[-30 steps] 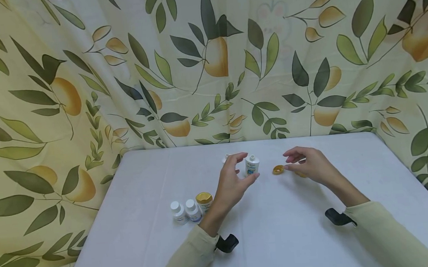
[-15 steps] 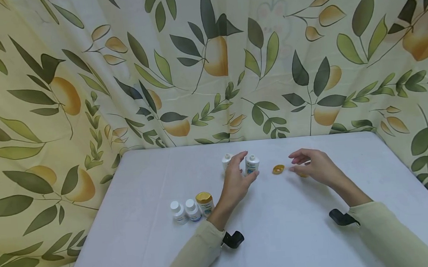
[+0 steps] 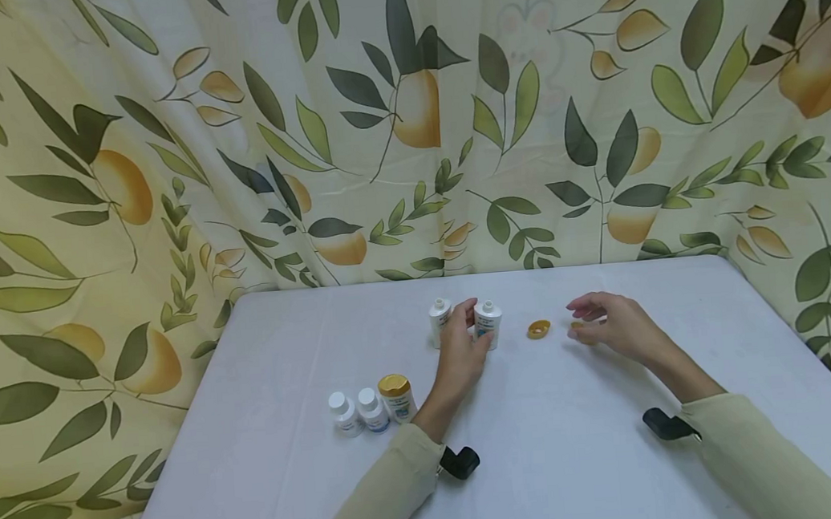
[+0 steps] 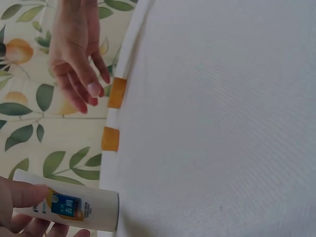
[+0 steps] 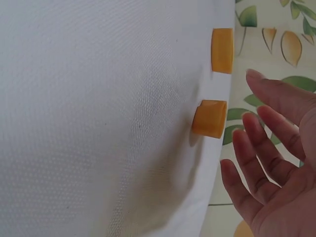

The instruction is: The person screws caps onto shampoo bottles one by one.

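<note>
Plainly, the left hand (image 3: 460,351) grips an upright white cylindrical plastic bottle with a bare narrow neck and a blue-and-orange label (image 3: 488,315), thumb against its side and fingers curled about it, so the bottle sits within that grasp. Across the white-covered table (image 3: 544,443), the right hand (image 3: 614,328) holds nothing, its fingers loosely bent and apart. Between the 2 hands lies a short amber plastic cap (image 3: 538,329); a 2nd short amber cap (image 4: 117,93) sits just beside the right fingertips, partly hidden by them from above. Left of the gripped bottle stands another white narrow-necked bottle (image 3: 439,314). Nearer the person, beside the left forearm, are 2 small white bottles with white caps (image 3: 373,411) and a white jar with a gold lid (image 3: 398,399)
</note>
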A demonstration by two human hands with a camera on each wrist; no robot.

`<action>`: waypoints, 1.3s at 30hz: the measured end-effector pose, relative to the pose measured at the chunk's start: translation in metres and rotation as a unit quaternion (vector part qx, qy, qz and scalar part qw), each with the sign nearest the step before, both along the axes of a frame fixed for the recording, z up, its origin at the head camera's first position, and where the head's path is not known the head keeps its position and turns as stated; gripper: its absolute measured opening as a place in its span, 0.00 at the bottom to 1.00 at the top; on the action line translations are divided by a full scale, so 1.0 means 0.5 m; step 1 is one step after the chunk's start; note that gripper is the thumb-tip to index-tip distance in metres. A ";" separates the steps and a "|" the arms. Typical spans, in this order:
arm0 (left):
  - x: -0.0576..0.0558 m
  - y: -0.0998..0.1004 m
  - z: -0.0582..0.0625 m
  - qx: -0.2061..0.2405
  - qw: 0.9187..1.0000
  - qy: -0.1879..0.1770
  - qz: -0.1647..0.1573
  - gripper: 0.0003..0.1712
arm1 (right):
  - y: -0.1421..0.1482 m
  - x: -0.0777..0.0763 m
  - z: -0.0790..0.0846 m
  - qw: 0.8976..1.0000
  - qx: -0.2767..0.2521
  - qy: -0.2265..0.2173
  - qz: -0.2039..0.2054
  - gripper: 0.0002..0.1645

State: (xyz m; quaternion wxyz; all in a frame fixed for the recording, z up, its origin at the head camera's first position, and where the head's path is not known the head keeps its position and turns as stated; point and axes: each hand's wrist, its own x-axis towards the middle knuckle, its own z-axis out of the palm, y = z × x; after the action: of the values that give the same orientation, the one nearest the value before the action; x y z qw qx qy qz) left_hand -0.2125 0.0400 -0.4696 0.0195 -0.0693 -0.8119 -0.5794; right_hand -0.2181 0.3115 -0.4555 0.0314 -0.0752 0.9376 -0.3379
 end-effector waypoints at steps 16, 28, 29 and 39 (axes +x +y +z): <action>0.001 0.004 -0.033 -0.031 0.999 0.001 0.025 0.25 | 0.006 -0.007 -0.016 0.999 0.035 -0.028 -0.014 0.30; 0.001 0.001 -0.035 -0.037 0.999 0.006 0.026 0.20 | 0.001 -0.002 -0.017 0.997 0.058 -0.038 -0.030 0.26; 0.002 0.001 -0.035 -0.035 0.999 0.006 0.024 0.20 | 0.002 -0.002 -0.017 0.997 0.059 -0.035 -0.029 0.25; 0.009 -0.001 -0.025 -0.031 0.999 0.003 0.011 0.19 | 0.003 0.002 -0.017 0.996 0.071 -0.049 -0.037 0.24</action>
State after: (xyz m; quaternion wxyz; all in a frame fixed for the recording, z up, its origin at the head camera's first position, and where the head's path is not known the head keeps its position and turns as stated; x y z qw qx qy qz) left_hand -0.2079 0.0397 -0.4822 0.0261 -0.0624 -0.8299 -0.5537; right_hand -0.2173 0.3131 -0.4640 0.0707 -0.0216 0.9588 -0.2744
